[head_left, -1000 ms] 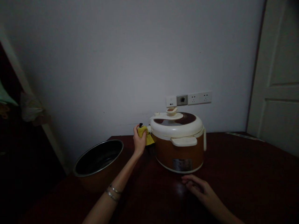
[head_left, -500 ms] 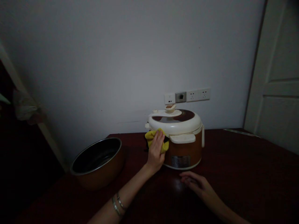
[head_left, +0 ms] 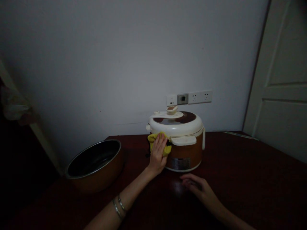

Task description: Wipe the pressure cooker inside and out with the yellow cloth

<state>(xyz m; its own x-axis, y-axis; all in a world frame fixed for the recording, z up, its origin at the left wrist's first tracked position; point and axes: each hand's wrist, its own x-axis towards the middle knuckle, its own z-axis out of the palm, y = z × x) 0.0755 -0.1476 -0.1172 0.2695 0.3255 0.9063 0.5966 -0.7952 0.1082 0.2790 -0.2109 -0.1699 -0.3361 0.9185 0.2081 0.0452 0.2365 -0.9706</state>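
A brown and white rice cooker (head_left: 183, 140) stands with its lid closed on a dark red table (head_left: 240, 179) by the wall. My left hand (head_left: 157, 154) presses a yellow cloth (head_left: 154, 139) against the cooker's left front side, fingers laid over the cloth. My right hand (head_left: 195, 186) rests on the table just in front of the cooker, fingers loosely curled and holding nothing. Two bracelets sit on my left wrist.
A metal inner pot (head_left: 94, 161) sits on the table to the left of the cooker. A row of wall sockets (head_left: 189, 97) is above the cooker. A white door (head_left: 280, 95) stands at the right.
My left hand brought the yellow cloth from the cooker's back left round to its left front side. The right hand has stayed on the table.
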